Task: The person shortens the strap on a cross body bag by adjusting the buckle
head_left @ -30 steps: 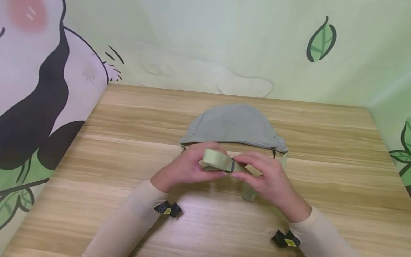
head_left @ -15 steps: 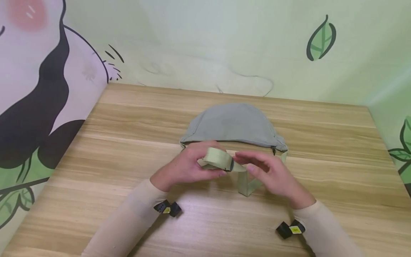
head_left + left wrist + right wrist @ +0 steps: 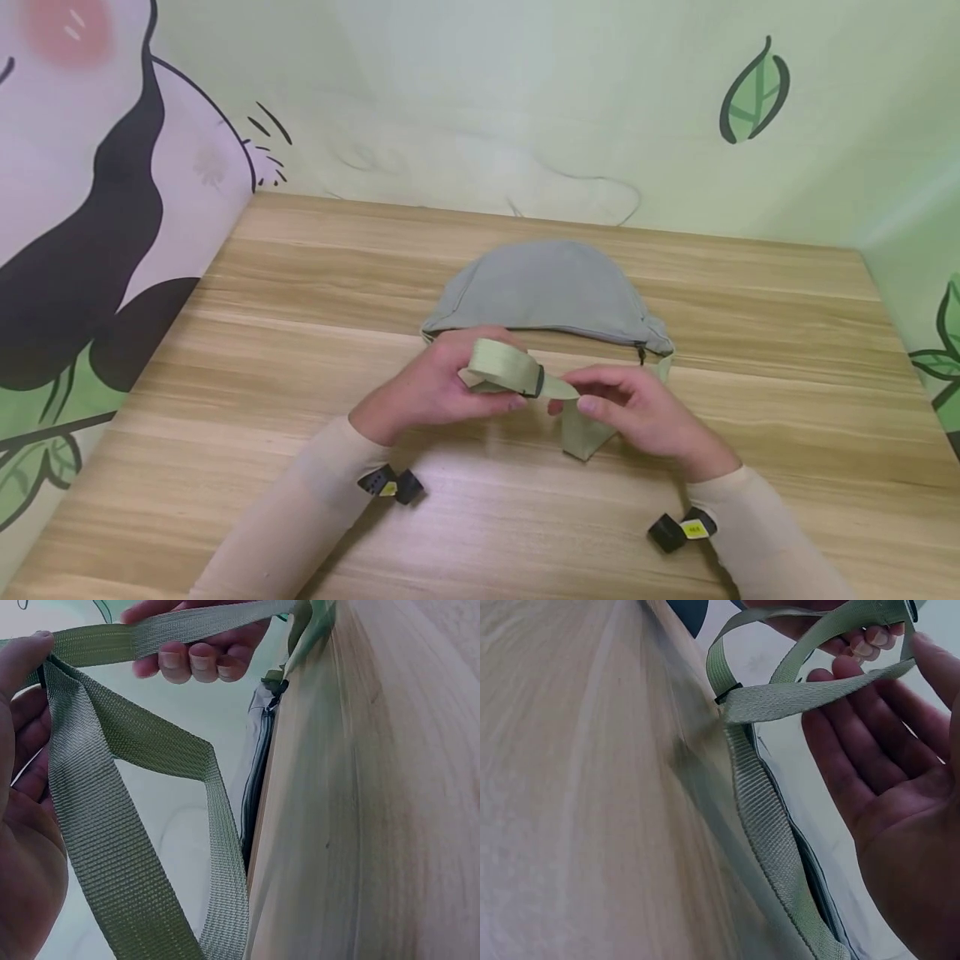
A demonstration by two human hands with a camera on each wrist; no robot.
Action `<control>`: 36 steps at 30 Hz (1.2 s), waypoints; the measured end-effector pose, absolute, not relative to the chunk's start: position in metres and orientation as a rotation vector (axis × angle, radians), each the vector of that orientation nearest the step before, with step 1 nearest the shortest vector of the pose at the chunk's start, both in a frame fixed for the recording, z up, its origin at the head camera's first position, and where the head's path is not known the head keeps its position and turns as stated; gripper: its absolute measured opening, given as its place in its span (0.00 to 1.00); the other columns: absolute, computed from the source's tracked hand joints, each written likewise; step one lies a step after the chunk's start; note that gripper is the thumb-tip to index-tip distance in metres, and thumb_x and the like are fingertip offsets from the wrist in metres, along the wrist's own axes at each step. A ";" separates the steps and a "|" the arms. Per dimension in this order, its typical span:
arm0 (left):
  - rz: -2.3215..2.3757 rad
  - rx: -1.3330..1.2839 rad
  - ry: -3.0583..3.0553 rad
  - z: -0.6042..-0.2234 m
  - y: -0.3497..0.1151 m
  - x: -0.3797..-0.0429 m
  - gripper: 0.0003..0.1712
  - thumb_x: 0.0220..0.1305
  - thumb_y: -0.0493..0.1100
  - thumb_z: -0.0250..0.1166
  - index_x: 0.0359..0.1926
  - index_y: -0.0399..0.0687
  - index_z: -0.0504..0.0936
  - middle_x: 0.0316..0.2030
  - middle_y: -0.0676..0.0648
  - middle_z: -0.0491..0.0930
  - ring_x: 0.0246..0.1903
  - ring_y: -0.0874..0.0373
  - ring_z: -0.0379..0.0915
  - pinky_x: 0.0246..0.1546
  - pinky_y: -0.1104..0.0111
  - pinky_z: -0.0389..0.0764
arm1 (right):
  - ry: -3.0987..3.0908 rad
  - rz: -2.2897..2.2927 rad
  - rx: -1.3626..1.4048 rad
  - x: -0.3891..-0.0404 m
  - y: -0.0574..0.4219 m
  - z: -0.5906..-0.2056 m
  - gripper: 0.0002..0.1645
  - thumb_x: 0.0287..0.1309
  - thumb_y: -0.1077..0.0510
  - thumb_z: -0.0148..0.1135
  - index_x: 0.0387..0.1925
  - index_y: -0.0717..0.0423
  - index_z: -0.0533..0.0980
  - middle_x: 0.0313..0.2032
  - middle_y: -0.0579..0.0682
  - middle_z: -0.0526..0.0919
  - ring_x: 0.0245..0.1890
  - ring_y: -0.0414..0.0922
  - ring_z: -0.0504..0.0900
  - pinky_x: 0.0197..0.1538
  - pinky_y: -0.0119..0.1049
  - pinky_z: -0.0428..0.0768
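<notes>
A pale green webbing strap [image 3: 504,364] is raised over the table in a loop. My left hand [image 3: 438,379] grips this loop just left of a black strap slider [image 3: 539,381]. To the right of the slider, my right hand [image 3: 645,412] pinches the same strap between thumb and forefinger. In the right wrist view its other fingers [image 3: 855,742] lie extended behind the webbing. A further length of strap [image 3: 587,433] hangs below the right hand. Behind both hands lies a grey waist bag [image 3: 547,287], its zipper [image 3: 259,776] along the near edge.
The wood-grain table [image 3: 300,275] extends around the bag and under the forearms. A pale green wall [image 3: 450,108] with painted leaves closes off the back, and a panda picture [image 3: 123,192] covers the left wall. Each sleeve carries a small black wrist camera [image 3: 669,532].
The right hand has let go beside the slider, shifted right and pinched the strap farther along. The hanging strap section has changed shape. The left hand has stayed nearly still.
</notes>
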State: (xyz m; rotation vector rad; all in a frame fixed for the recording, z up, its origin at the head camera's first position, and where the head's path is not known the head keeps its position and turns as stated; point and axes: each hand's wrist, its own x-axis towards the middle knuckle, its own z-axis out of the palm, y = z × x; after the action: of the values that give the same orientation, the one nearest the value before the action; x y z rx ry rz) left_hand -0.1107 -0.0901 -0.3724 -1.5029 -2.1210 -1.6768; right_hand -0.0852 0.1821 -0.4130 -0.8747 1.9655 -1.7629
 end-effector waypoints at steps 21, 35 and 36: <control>-1.522 -1.494 -2.283 -0.393 -0.082 -0.116 0.16 0.56 0.42 0.71 0.45 0.49 0.78 0.40 0.58 0.81 0.42 0.66 0.77 0.48 0.72 0.78 | 2.259 -1.921 -0.884 -0.073 0.165 -0.411 0.22 0.50 0.74 0.65 0.50 0.63 0.77 0.47 0.55 0.83 0.48 0.46 0.81 0.54 0.39 0.79; -1.308 -1.434 -2.464 -0.397 -0.079 -0.113 0.16 0.56 0.52 0.70 0.44 0.55 0.80 0.40 0.62 0.80 0.42 0.72 0.75 0.47 0.76 0.76 | 2.563 -1.792 -0.979 -0.071 0.155 -0.410 0.25 0.42 0.69 0.73 0.48 0.59 0.80 0.43 0.52 0.85 0.44 0.42 0.83 0.50 0.33 0.81; -1.298 -1.440 -2.463 -0.398 -0.078 -0.113 0.16 0.56 0.52 0.70 0.44 0.55 0.80 0.40 0.62 0.80 0.42 0.72 0.75 0.47 0.76 0.76 | 2.576 -1.784 -1.000 -0.071 0.155 -0.410 0.25 0.42 0.69 0.73 0.47 0.59 0.80 0.44 0.52 0.85 0.44 0.42 0.84 0.50 0.33 0.81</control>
State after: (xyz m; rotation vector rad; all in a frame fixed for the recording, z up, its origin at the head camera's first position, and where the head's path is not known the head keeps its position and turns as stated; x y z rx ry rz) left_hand -0.1133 -0.0784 -0.3976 -1.4397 -2.4631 -1.2976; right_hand -0.0706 0.1553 -0.4100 -1.0004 2.5765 -1.7838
